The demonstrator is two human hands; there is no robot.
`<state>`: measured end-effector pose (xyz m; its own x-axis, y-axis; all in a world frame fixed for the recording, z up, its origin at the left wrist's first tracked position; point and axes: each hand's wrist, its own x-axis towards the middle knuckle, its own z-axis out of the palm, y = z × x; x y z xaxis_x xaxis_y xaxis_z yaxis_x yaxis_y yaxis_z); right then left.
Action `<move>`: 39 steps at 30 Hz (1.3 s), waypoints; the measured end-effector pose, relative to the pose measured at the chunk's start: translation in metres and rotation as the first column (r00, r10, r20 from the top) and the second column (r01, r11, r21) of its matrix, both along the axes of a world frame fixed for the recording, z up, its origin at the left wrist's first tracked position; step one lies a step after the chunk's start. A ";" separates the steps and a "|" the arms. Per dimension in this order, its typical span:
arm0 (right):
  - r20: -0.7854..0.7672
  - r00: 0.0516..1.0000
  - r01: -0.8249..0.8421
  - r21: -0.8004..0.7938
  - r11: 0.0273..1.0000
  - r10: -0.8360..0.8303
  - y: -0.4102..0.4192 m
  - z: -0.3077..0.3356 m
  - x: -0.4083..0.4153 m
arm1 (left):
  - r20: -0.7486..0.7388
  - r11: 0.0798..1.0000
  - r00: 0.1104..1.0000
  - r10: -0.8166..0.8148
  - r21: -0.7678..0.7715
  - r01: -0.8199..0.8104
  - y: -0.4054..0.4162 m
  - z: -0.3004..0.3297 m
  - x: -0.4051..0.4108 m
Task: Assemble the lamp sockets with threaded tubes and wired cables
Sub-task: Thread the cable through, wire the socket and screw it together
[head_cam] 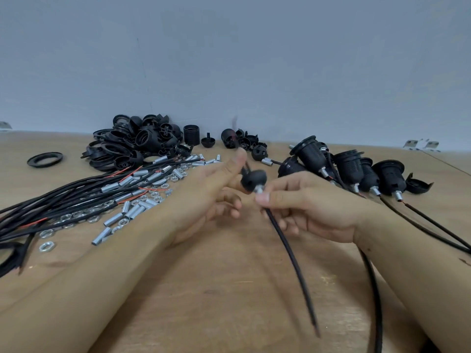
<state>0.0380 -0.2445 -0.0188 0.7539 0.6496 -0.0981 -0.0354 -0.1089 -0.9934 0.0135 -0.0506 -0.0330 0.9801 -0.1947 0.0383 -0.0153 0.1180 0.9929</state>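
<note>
Above the wooden table (229, 289), my left hand (216, 189) grips a black socket cap (253, 180) between thumb and fingers. A short silver threaded tube (259, 190) sticks out of the cap's underside, and my right hand (305, 205) pinches it with thumb and forefinger. A black cable (293, 261) runs out from the tube down toward me, blurred at its free end. The cable's thin wire ends poke up past my left thumb, too blurred to read.
Loose black socket parts (137, 141) are heaped at the back left, with a lone ring (45, 159) beside them. Silver tubes and nuts (132, 210) and a bundle of black cables (51, 207) lie at the left. Several assembled sockets (349, 169) lie at the right.
</note>
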 end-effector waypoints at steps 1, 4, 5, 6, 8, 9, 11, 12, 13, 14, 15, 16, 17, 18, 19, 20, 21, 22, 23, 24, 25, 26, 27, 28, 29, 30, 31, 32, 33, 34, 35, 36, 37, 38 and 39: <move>-0.007 0.999 -0.053 -0.043 0.998 0.053 0.000 0.000 -0.002 | 0.018 1.000 1.000 0.001 0.001 -0.001 0.001 0.000 0.000; 0.011 0.999 -0.048 -0.160 0.986 0.051 -0.002 0.003 -0.002 | 0.040 0.999 0.998 -0.041 0.029 0.040 0.001 -0.002 -0.001; 0.017 1.000 0.013 -0.182 0.983 -0.009 -0.003 0.005 -0.001 | 0.039 0.997 0.998 -0.059 0.043 0.057 0.001 -0.002 -0.002; 0.030 0.996 0.086 -0.180 0.980 -0.082 -0.004 0.005 0.000 | 0.040 0.996 0.997 -0.070 0.063 0.067 0.000 -0.003 -0.002; 0.061 0.981 0.188 -0.112 0.976 -0.182 -0.004 0.005 0.004 | 0.052 0.989 0.997 -0.053 0.138 0.045 -0.004 -0.005 -0.004; 0.071 0.978 0.203 -0.073 0.977 -0.198 -0.001 0.004 0.003 | 0.057 0.983 0.998 -0.032 0.181 0.021 -0.008 -0.007 -0.005; 0.147 0.970 0.201 -0.048 0.978 -0.192 0.007 0.000 -0.003 | 0.064 0.970 0.998 -0.002 0.244 -0.014 -0.015 -0.013 -0.008; 0.202 0.958 0.219 -0.062 0.974 -0.202 0.011 -0.003 -0.005 | 0.082 0.962 0.997 0.013 0.272 -0.035 -0.019 -0.015 -0.009; 0.240 0.941 0.260 -0.072 0.963 -0.236 0.014 -0.005 -0.007 | 0.112 0.952 0.993 0.032 0.298 -0.065 -0.022 -0.017 -0.010; 0.264 0.922 0.310 -0.072 0.948 -0.282 0.016 -0.007 -0.007 | 0.146 0.944 0.988 0.054 0.316 -0.099 -0.025 -0.018 -0.010; 0.282 0.904 0.353 -0.061 0.934 -0.323 0.017 -0.008 -0.007 | 0.177 0.937 0.981 0.080 0.321 -0.134 -0.027 -0.020 -0.010; 0.291 0.885 0.389 -0.039 0.920 -0.362 0.018 -0.009 -0.006 | 0.200 0.936 0.973 0.111 0.308 -0.170 -0.029 -0.021 -0.010; 0.283 0.868 0.425 -0.002 0.905 -0.408 0.019 -0.009 -0.005 | 0.216 0.939 0.966 0.142 0.279 -0.200 -0.030 -0.021 -0.010; 0.253 0.852 0.462 0.048 0.886 -0.458 0.020 -0.010 -0.005 | 0.228 0.944 0.959 0.170 0.240 -0.225 -0.032 -0.020 -0.009; 0.216 0.836 0.496 0.097 0.863 -0.505 0.021 -0.009 -0.005 | 0.238 0.949 0.953 0.189 0.203 -0.239 -0.032 -0.019 -0.009; 0.191 0.817 0.528 0.135 0.839 -0.545 0.021 -0.009 -0.004 | 0.246 0.955 0.950 0.194 0.174 -0.240 -0.033 -0.018 -0.009; 0.180 0.796 0.556 0.163 0.815 -0.578 0.020 -0.009 -0.004 | 0.252 0.959 0.949 0.191 0.157 -0.234 -0.033 -0.018 -0.009; 0.185 0.775 0.576 0.188 0.795 -0.605 0.019 -0.008 -0.003 | 0.261 0.959 0.947 0.187 0.161 -0.234 -0.032 -0.018 -0.009; 0.213 0.754 0.586 0.208 0.783 -0.621 0.017 -0.007 -0.001 | 0.282 0.950 0.942 0.183 0.194 -0.243 -0.031 -0.019 -0.008; 0.279 0.732 0.584 0.215 0.783 -0.622 0.014 -0.005 0.000 | 0.314 0.934 0.932 0.180 0.244 -0.263 -0.029 -0.020 -0.008; 0.395 0.699 0.569 0.198 0.798 -0.596 0.011 -0.003 0.002 | 0.347 0.912 0.920 0.181 0.290 -0.289 -0.028 -0.020 -0.006; 0.546 0.644 0.549 0.158 0.821 -0.536 0.008 -0.002 0.003 | 0.377 0.889 0.908 0.185 0.329 -0.318 -0.026 -0.021 -0.005; 0.691 0.568 0.533 0.106 0.839 -0.448 0.006 -0.002 0.003 | 0.403 0.862 0.893 0.198 0.363 -0.355 -0.023 -0.021 -0.003; 0.794 0.498 0.519 0.050 0.853 -0.349 0.005 -0.003 0.003 | 0.427 0.830 0.876 0.223 0.389 -0.400 -0.020 -0.020 0.000; 0.852 0.455 0.503 -0.007 0.864 -0.258 0.005 -0.005 0.002 | 0.442 0.806 0.862 0.248 0.400 -0.437 -0.016 -0.019 0.001; 0.879 0.444 0.480 -0.069 0.874 -0.175 0.006 -0.008 0.001 | 0.439 0.804 0.857 0.269 0.387 -0.451 -0.013 -0.017 0.003; 0.884 0.457 0.449 -0.136 0.883 -0.097 0.007 -0.011 0.000 | 0.415 0.832 0.863 0.289 0.336 -0.441 -0.010 -0.016 0.005; 0.877 0.479 0.414 -0.192 0.890 -0.034 0.008 -0.014 0.000 | 0.383 0.874 0.872 0.304 0.252 -0.416 -0.007 -0.015 0.006; 0.866 0.501 0.385 -0.226 0.895 0.002 0.008 -0.016 0.001 | 0.361 0.904 0.877 0.316 0.165 -0.394 -0.005 -0.012 0.007; 0.853 0.522 0.371 -0.232 0.899 0.005 0.008 -0.018 0.002 | 0.351 0.919 0.876 0.330 0.093 -0.383 -0.004 -0.010 0.007; 0.840 0.543 0.373 -0.226 0.900 -0.014 0.007 -0.018 0.004 | 0.347 0.926 0.874 0.342 0.035 -0.376 -0.003 -0.007 0.007; 0.829 0.559 0.385 -0.222 0.896 -0.035 0.005 -0.017 0.006 | 0.334 0.929 0.873 0.355 -0.020 -0.369 -0.002 -0.005 0.006; 0.822 0.568 0.398 -0.228 0.888 -0.044 0.003 -0.017 0.007 | 0.318 0.928 0.874 0.368 -0.068 -0.367 -0.002 -0.003 0.006; 0.815 0.578 0.408 -0.247 0.879 -0.039 0.002 -0.018 0.008 | 0.309 0.924 0.872 0.380 -0.096 -0.369 -0.001 -0.002 0.007; 0.802 0.596 0.410 -0.269 0.872 -0.032 0.002 -0.019 0.008 | 0.311 0.923 0.869 0.384 -0.101 -0.372 -0.001 -0.002 0.008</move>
<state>0.0463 -0.2427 -0.0373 0.7831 0.4939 0.3779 0.6205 -0.5795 -0.5284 0.0211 -0.0516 -0.0355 0.9119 0.1960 0.3605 -0.3807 0.0760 0.9216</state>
